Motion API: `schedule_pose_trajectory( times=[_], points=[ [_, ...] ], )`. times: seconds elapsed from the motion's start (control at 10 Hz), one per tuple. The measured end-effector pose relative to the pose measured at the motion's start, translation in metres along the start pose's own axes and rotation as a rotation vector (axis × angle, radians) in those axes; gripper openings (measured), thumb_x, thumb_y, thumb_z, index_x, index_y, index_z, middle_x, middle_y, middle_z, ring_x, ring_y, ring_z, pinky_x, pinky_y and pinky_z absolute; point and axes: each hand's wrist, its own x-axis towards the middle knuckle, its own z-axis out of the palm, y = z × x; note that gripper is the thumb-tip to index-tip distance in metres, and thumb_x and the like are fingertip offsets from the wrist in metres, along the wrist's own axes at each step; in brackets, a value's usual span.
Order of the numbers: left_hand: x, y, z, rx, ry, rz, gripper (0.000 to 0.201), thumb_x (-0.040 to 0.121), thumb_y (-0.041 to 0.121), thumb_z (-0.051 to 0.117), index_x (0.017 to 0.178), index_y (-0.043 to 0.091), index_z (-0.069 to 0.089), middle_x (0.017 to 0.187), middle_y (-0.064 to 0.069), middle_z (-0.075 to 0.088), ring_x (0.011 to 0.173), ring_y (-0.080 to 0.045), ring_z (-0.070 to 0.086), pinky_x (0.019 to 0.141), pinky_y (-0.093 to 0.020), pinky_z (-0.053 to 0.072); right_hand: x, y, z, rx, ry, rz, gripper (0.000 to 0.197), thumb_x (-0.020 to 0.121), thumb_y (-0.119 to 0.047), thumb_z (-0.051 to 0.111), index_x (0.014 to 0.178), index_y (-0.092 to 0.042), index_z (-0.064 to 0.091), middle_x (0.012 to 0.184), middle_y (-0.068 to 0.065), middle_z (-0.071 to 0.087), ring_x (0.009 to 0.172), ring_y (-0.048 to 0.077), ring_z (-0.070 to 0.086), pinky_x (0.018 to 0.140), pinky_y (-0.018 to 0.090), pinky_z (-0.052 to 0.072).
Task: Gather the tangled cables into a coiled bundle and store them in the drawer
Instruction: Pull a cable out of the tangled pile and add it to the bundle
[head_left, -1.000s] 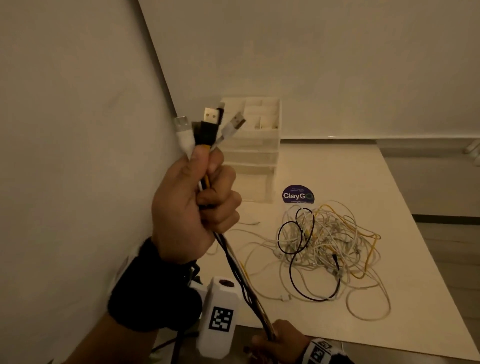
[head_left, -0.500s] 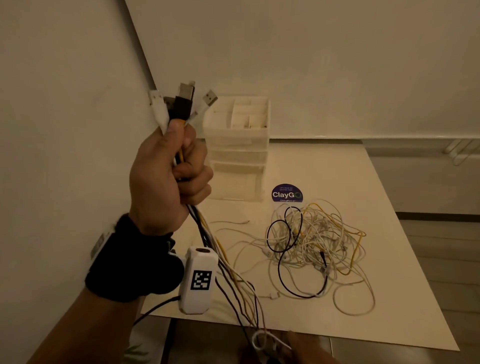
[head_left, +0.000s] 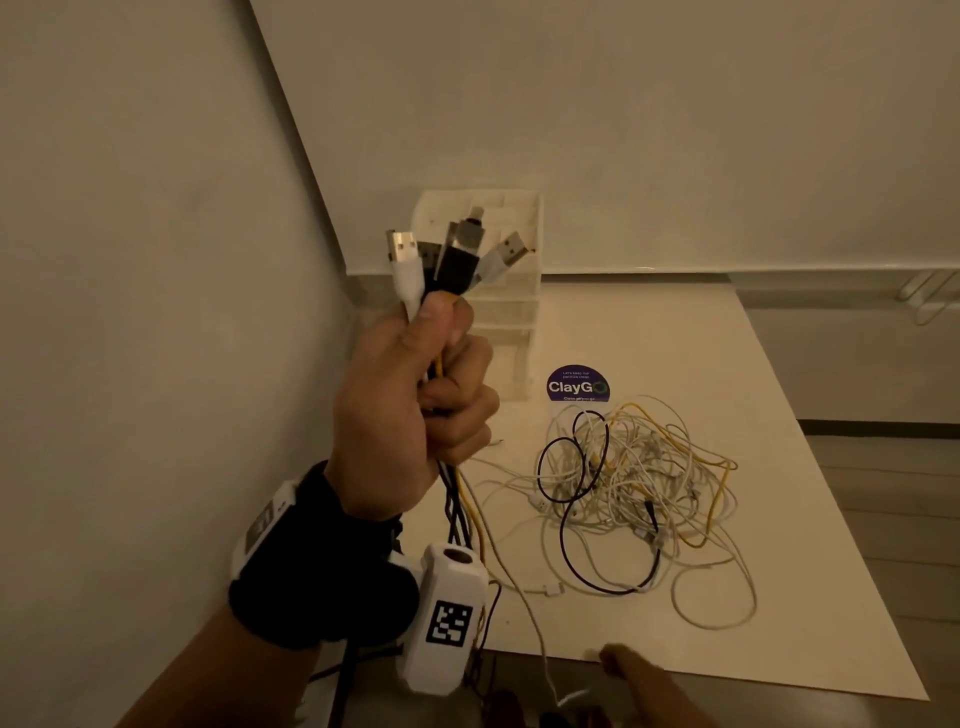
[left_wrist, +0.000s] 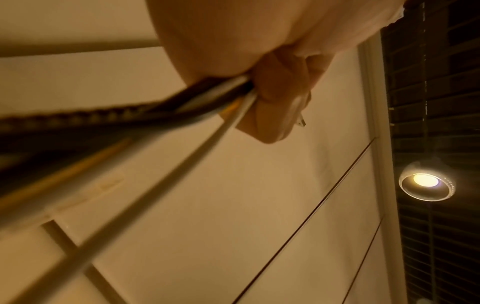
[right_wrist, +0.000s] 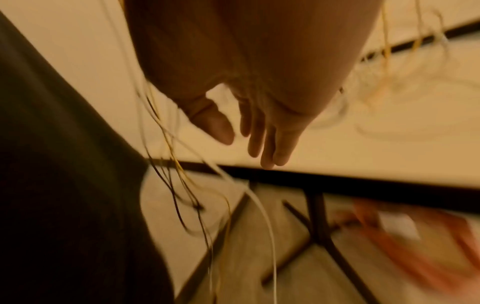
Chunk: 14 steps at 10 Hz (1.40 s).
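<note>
My left hand (head_left: 415, 405) is raised in a fist and grips a bunch of cable ends (head_left: 452, 260): white, black and yellow leads with USB plugs sticking up above the thumb. In the left wrist view the gripped cables (left_wrist: 207, 96) run out of the curled fingers (left_wrist: 280, 92). The leads hang down past the table's near edge. A tangled pile of cables (head_left: 634, 483), mostly white with yellow and black loops, lies on the white table (head_left: 779, 597). My right hand (head_left: 623, 667) is low at the near edge, fingers (right_wrist: 270, 148) straight, holding nothing. A small white drawer unit (head_left: 511, 317) stands at the back.
A wall runs close along the left side. A round purple ClayGo sticker (head_left: 577, 384) lies on the table between the drawer unit and the pile. Dangling leads (right_wrist: 182, 174) hang beside my right hand over the floor, above the table's dark legs (right_wrist: 319, 218).
My right hand held the hanging leads low down a second ago; now it is off them, fingers spread at the table edge. My left hand keeps its grip, raised in front of the drawer unit.
</note>
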Motion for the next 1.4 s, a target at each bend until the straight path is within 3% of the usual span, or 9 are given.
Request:
schedule_pose_trajectory(
  times=[0.2, 0.3, 0.4, 0.5, 0.8, 0.9, 1.0, 1.1, 1.4],
  points=[
    [-0.005, -0.017, 0.011, -0.075, -0.053, -0.040, 0.031, 0.092, 0.035, 0.048, 0.068, 0.018, 0.040, 0.048, 0.006, 0.023, 0.036, -0.006, 0.011, 0.041, -0.008, 0.016, -0.016, -0.127, -0.002, 0.135, 0.177, -0.570, 0.075, 0.084, -0.029, 0.071, 0.140, -0.048, 0.024, 0.140, -0.028, 0.039, 0.130, -0.009, 0.037, 0.104, 0.014, 0.034],
    [-0.006, -0.022, 0.013, -0.095, -0.089, -0.065, 0.040, 0.089, 0.037, 0.057, 0.068, 0.018, 0.029, 0.047, 0.008, 0.027, 0.034, -0.002, 0.018, 0.041, -0.008, 0.017, -0.005, -0.178, 0.016, 0.210, 0.028, -0.622, 0.035, 0.083, -0.048, 0.064, 0.110, -0.061, 0.046, 0.116, -0.028, 0.057, 0.108, -0.006, 0.054, 0.097, 0.023, 0.043],
    [-0.010, -0.019, 0.008, -0.104, -0.093, -0.061, 0.049, 0.080, 0.045, 0.070, 0.069, 0.018, 0.030, 0.048, 0.009, 0.029, 0.035, -0.003, 0.017, 0.041, -0.008, 0.019, 0.013, -0.190, 0.023, 0.102, 0.069, -0.673, 0.019, 0.080, -0.058, 0.044, 0.079, -0.041, 0.052, 0.078, -0.023, 0.058, 0.069, -0.006, 0.052, 0.071, 0.019, 0.038],
    [-0.015, -0.010, -0.003, -0.140, -0.070, -0.055, 0.039, 0.080, 0.045, 0.070, 0.071, 0.018, 0.042, 0.050, 0.005, 0.023, 0.036, -0.006, 0.014, 0.042, -0.009, 0.020, 0.027, -0.185, 0.031, 0.083, 0.061, -0.706, 0.058, 0.088, -0.062, 0.043, 0.103, -0.007, 0.056, 0.099, 0.008, 0.066, 0.089, 0.016, 0.062, 0.082, 0.034, 0.047],
    [-0.011, 0.030, -0.019, -0.036, 0.010, 0.115, 0.032, 0.096, 0.042, 0.028, 0.072, 0.021, 0.033, 0.051, 0.007, 0.018, 0.037, -0.007, 0.009, 0.040, -0.012, 0.010, 0.057, -0.122, 0.052, -0.078, -0.133, -0.383, 0.048, 0.099, -0.043, 0.034, 0.134, -0.012, 0.037, 0.116, 0.014, 0.060, 0.105, 0.028, 0.059, 0.095, 0.044, 0.047],
    [-0.007, 0.029, -0.020, -0.033, 0.010, 0.133, 0.032, 0.096, 0.041, 0.025, 0.073, 0.021, 0.031, 0.051, 0.007, 0.017, 0.037, -0.007, 0.008, 0.041, -0.011, 0.009, 0.005, 0.102, -0.039, -0.329, -0.106, -0.433, 0.046, 0.097, -0.038, 0.042, 0.136, -0.012, 0.037, 0.122, 0.014, 0.057, 0.110, 0.029, 0.056, 0.097, 0.043, 0.046],
    [-0.003, 0.016, -0.019, -0.039, 0.009, 0.080, 0.031, 0.094, 0.041, 0.029, 0.073, 0.020, 0.032, 0.051, 0.006, 0.016, 0.037, -0.007, 0.008, 0.042, -0.010, 0.009, 0.043, 0.058, 0.010, -0.491, -0.273, -0.486, 0.047, 0.096, -0.031, 0.048, 0.137, -0.012, 0.037, 0.127, 0.014, 0.053, 0.115, 0.030, 0.052, 0.099, 0.043, 0.044],
    [-0.005, 0.014, -0.026, -0.029, 0.007, 0.066, 0.031, 0.094, 0.042, 0.032, 0.073, 0.019, 0.033, 0.051, 0.005, 0.016, 0.037, -0.007, 0.008, 0.042, -0.009, 0.010, 0.046, 0.043, 0.084, -0.575, -0.074, -0.499, 0.049, 0.093, -0.024, 0.054, 0.138, -0.013, 0.038, 0.132, 0.013, 0.049, 0.120, 0.030, 0.048, 0.101, 0.043, 0.042],
    [-0.016, 0.007, -0.046, -0.103, -0.034, 0.029, 0.031, 0.087, 0.043, 0.056, 0.075, 0.019, 0.042, 0.051, 0.005, 0.021, 0.037, -0.006, 0.014, 0.041, -0.010, 0.016, 0.123, -0.125, 0.002, -0.771, 0.140, -0.265, 0.042, 0.089, -0.003, 0.051, 0.130, -0.009, 0.042, 0.131, 0.014, 0.042, 0.120, 0.036, 0.043, 0.093, 0.044, 0.042]
  ],
)
